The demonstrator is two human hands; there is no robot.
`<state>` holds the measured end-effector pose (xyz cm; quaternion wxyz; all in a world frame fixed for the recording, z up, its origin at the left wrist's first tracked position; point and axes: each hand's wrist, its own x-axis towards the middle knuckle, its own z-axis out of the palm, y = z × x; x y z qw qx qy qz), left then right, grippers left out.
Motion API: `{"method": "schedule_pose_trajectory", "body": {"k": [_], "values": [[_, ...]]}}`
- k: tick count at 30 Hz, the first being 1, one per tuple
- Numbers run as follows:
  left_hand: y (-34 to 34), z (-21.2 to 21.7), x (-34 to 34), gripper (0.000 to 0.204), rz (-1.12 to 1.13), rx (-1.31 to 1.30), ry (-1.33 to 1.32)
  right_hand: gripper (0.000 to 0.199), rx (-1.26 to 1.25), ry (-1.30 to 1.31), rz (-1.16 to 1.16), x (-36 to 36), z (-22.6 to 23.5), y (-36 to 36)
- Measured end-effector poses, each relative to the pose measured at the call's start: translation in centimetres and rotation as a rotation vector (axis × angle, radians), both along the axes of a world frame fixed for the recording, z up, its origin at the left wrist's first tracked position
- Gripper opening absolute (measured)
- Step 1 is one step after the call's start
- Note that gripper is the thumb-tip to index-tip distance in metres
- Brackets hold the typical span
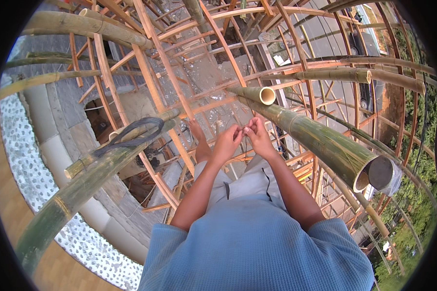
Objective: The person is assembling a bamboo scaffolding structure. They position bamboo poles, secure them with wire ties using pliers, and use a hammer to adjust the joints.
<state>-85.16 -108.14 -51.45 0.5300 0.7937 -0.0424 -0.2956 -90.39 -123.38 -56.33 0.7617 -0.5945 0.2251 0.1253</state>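
My left hand and my right hand meet in front of my lap, fingertips pinched close together. What they pinch is too small to make out; a thin dark line shows just below them. Right beside my right hand runs a thick green bamboo pole, with a thinner cut bamboo pole ending just beyond my fingers. To the left, a looped bundle of black strips lies over another green bamboo pole. My bare foot rests near a wooden strut.
Reddish timber struts and bamboo poles crisscross below me, high above a littered ground. A wall ledge with a white pebbled strip curves along the left. At right are a dark round cylinder, leafy greenery and a parked vehicle.
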Motion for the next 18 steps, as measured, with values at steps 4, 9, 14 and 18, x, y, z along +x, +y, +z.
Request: {"method": "schedule_pose_trajectory", "body": {"k": [4,9,14,18], "values": [[1.8,-0.7,0.9,0.011,-0.148,-0.002,-0.193,0.040,0.463,0.331,0.021,1.6,4.9,-1.4],[4.9,-0.6,5.9,0.019,-0.290,0.176,-0.410,0.028,-0.240,0.274,0.491,-0.2,7.5,-5.3],[4.3,-0.9,6.9,0.029,-0.734,0.193,-0.431,0.024,-0.414,0.169,0.384,-6.3,9.4,-13.0],[2.2,0.9,7.4,0.030,-0.815,0.073,-0.618,0.023,-0.571,0.382,0.302,-12.1,14.0,-24.2]]}}
